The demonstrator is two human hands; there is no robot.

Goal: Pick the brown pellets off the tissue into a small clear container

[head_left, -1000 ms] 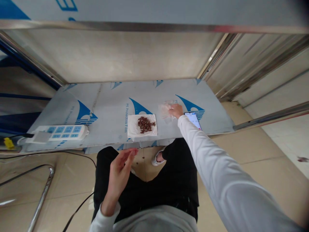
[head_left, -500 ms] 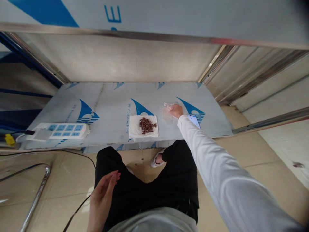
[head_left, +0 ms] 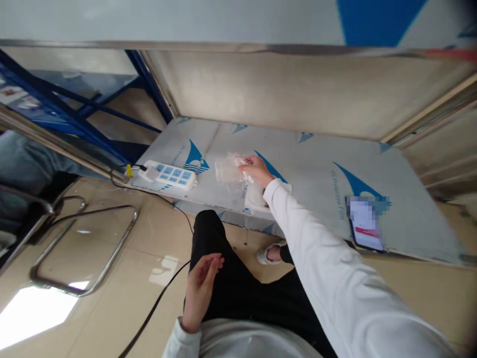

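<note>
My right hand (head_left: 256,170) is closed on thin, clear plastic bags (head_left: 228,173), which spread out to its left just above the steel surface. Beneath that hand and wrist lies a white paper sheet (head_left: 255,198). The small brown pieces on it are almost wholly hidden by my hand and sleeve. Low over my left thigh, my left hand (head_left: 203,276) has its fingers curled and the thumb against them. I see nothing in it.
A white power strip (head_left: 171,175) with a plug and cable sits on the left of the film-covered shelf (head_left: 305,164). To the right lies a phone (head_left: 365,223). A metal chair frame (head_left: 100,268) stands on the floor at left. An upper shelf (head_left: 223,22) overhangs.
My right hand has carried the plastic bags leftward, from beside the phone to over the paper sheet. My view has turned left. My left hand stays over the thigh.
</note>
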